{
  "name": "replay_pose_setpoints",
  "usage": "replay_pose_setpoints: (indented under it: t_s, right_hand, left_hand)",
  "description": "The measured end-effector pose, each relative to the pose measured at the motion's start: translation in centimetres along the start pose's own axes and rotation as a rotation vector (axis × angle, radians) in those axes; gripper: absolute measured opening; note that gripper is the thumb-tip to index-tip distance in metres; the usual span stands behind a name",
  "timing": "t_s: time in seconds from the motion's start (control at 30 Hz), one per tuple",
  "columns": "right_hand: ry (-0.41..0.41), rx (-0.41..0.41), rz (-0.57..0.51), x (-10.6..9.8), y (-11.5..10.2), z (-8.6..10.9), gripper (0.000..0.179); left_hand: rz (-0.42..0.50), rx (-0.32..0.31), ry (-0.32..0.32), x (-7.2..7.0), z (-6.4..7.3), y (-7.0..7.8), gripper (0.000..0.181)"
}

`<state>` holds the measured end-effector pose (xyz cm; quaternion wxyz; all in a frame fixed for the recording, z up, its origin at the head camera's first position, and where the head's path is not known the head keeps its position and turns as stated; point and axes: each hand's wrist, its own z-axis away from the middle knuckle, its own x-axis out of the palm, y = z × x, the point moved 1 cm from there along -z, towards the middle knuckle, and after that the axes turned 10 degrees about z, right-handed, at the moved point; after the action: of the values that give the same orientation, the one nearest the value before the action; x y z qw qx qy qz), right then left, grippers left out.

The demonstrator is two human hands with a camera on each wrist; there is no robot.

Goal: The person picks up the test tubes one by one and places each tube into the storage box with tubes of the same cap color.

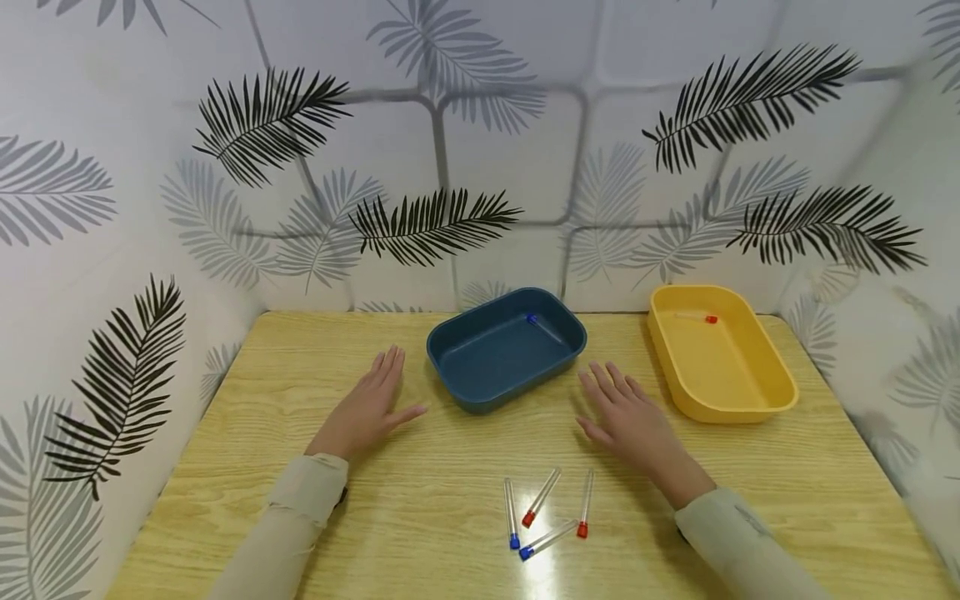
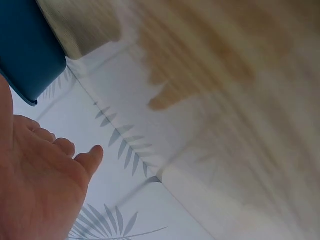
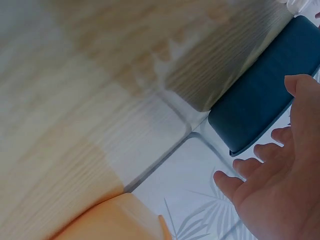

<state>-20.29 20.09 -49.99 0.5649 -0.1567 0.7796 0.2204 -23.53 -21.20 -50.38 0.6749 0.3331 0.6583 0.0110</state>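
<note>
My left hand [image 1: 367,412] is held over the table to the left of a dark blue tray [image 1: 480,406], fingers straight and thumb spread, gripping nothing. On the tray's right side my right hand [image 1: 626,421] has its fingers extended and parted, also holding nothing. Inside the blue tray lies a clear tube with a blue cap [image 1: 532,318]. A yellow tray [image 1: 720,414] stands at the far right, and a tube with a red cap [image 1: 711,319] lies in it. Between my forearms are two blue-capped tubes [image 1: 511,508] and two red-capped tubes [image 1: 586,500].
The wood-grain table [image 1: 420,500] reaches back to a wall [image 1: 517,150] covered in leaf-patterned sheeting, which also rises along both sides. Both trays sit near the table's back edge. Light glares off the tabletop around the loose tubes.
</note>
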Motion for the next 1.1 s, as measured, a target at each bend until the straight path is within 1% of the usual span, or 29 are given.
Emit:
replay_pose_setpoints:
  t_s: [0.2, 0.5, 0.7, 0.87, 0.97, 1.1]
  right_hand:
    - [-0.008, -0.022, -0.016, 0.4, 0.0, -1.1, 0.071]
    - [-0.009, -0.049, -0.008, 0.6, -0.4, -2.2, 0.068]
    - [-0.024, -0.051, -0.017, 0.6, -0.5, -2.6, 0.066]
    - [0.003, -0.063, -0.039, 0.6, -0.6, -2.6, 0.066]
    - [0.001, -0.067, -0.058, 0.6, -0.5, -2.7, 0.066]
    - [-0.017, -0.05, -0.097, 0.7, -0.4, -2.7, 0.067]
  left_hand:
    - [-0.013, 0.024, 0.001, -0.2, -1.0, 0.1, 0.096]
    - [0.053, 0.088, -0.019, -0.4, -2.5, 0.6, 0.096]
    - [0.078, 0.096, -0.031, 0.1, -3.1, 0.8, 0.098]
    - [0.067, 0.113, -0.03, 0.4, -3.4, 0.9, 0.097]
    - [0.063, 0.103, -0.036, 0.5, -3.6, 0.9, 0.096]
    - [0.069, 0.09, -0.039, 0.5, -3.7, 0.9, 0.092]
